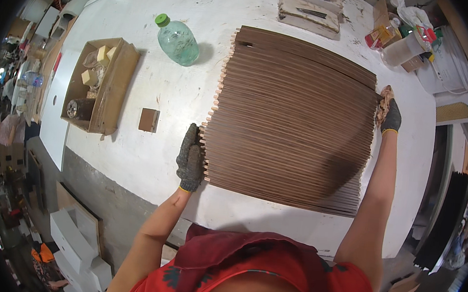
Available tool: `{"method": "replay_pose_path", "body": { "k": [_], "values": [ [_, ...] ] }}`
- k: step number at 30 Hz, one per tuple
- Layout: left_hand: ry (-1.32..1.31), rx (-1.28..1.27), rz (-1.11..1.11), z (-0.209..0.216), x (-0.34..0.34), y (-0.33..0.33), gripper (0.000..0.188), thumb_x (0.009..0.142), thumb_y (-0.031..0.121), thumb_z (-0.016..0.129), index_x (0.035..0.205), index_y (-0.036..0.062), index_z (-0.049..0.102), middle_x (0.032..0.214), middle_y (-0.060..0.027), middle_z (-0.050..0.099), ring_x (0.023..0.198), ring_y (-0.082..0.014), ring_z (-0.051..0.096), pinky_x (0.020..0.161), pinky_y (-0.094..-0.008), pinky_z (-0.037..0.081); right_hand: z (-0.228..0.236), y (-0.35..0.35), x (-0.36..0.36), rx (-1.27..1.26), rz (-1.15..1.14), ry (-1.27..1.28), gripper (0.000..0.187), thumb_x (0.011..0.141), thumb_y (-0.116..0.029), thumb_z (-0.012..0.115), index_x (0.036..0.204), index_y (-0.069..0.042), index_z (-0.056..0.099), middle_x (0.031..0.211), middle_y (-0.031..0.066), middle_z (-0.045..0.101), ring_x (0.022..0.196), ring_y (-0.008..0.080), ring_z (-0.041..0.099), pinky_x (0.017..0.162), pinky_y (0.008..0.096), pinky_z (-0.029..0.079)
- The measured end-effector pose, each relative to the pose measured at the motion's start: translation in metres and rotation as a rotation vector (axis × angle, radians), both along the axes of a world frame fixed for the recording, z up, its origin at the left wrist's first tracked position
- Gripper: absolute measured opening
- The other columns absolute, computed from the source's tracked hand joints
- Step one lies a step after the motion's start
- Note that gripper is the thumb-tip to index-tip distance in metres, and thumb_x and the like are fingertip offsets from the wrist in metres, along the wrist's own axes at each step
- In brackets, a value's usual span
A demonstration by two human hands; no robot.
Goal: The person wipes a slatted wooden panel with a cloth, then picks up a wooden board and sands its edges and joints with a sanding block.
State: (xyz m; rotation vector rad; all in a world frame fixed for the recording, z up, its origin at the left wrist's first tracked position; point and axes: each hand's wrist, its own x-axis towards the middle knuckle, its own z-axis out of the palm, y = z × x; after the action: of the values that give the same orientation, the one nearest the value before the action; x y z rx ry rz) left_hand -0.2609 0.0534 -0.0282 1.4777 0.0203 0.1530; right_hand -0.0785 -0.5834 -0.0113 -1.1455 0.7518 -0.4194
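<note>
Many narrow dark brown wood-look strips (291, 123) lie side by side on the white table, with pale peg-like tips along their left ends. My left hand (190, 161), in a dark grey knit glove, rests against those left ends, its fingers stretched out along the edge and holding nothing. At the far right, my right hand (393, 114), gloved alike, presses a crumpled brownish-pink rag (384, 106) against the strips' right ends. Its fingers are partly hidden but look closed around the rag.
A cardboard box (117, 94) with yellowish sponge blocks stands left, near a small brown square block (148, 120). Behind them is a green-capped bottle (179, 42). A stained tray (307, 23) sits at the back. Bottles and a white bucket (447, 59) crowd the back right.
</note>
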Motion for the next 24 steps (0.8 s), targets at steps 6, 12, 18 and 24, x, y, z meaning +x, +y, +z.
{"method": "replay_pose_path", "body": {
  "k": [6, 12, 18, 24],
  "values": [
    [0.018, 0.020, 0.015, 0.009, 0.000, -0.005, 0.061, 0.107, 0.033, 0.043, 0.152, -0.0058, 0.029, 0.157, -0.0179, 0.036, 0.141, -0.0263, 0.039, 0.117, -0.0397, 0.030, -0.006, 0.032, 0.004, -0.372, 0.071, 0.021, 0.050, 0.097, -0.028, 0.063, 0.135, 0.004, 0.057, 0.133, 0.0119, 0.062, 0.116, 0.0222, 0.060, 0.104, 0.0309, 0.043],
    [0.015, -0.066, -0.019, 0.010, -0.003, 0.002, 0.056, 0.107, 0.024, 0.043, 0.153, -0.0037, 0.030, 0.157, -0.0159, 0.036, 0.143, -0.0253, 0.037, 0.118, -0.0391, 0.029, 0.051, 0.098, -0.077, -0.759, 0.094, -0.136, 0.048, 0.100, -0.024, 0.057, 0.137, 0.007, 0.053, 0.134, 0.0157, 0.061, 0.120, 0.0233, 0.058, 0.105, 0.0334, 0.042],
    [-0.113, 0.430, -0.132, 0.022, -0.051, 0.015, 0.101, 0.077, 0.002, 0.082, 0.156, -0.0020, 0.019, 0.154, -0.0176, 0.039, 0.136, -0.0269, 0.045, 0.113, -0.0396, 0.038, 0.073, 0.178, -0.281, -1.057, 0.153, -0.017, 0.043, 0.102, -0.018, 0.050, 0.137, 0.008, 0.051, 0.137, 0.0204, 0.057, 0.124, 0.0288, 0.055, 0.106, 0.0386, 0.042],
    [-0.095, 0.756, -0.043, 0.016, -0.072, 0.002, 0.126, 0.059, 0.036, 0.096, 0.153, -0.0034, 0.022, 0.144, -0.0235, 0.044, 0.133, -0.0355, 0.045, 0.116, -0.0479, 0.031, 0.042, 0.252, -0.406, -1.246, 0.546, 0.063, 0.027, 0.090, -0.006, 0.064, 0.117, -0.001, 0.066, 0.116, 0.0161, 0.067, 0.111, 0.0347, 0.061, 0.097, 0.0429, 0.048]
  ]
}}
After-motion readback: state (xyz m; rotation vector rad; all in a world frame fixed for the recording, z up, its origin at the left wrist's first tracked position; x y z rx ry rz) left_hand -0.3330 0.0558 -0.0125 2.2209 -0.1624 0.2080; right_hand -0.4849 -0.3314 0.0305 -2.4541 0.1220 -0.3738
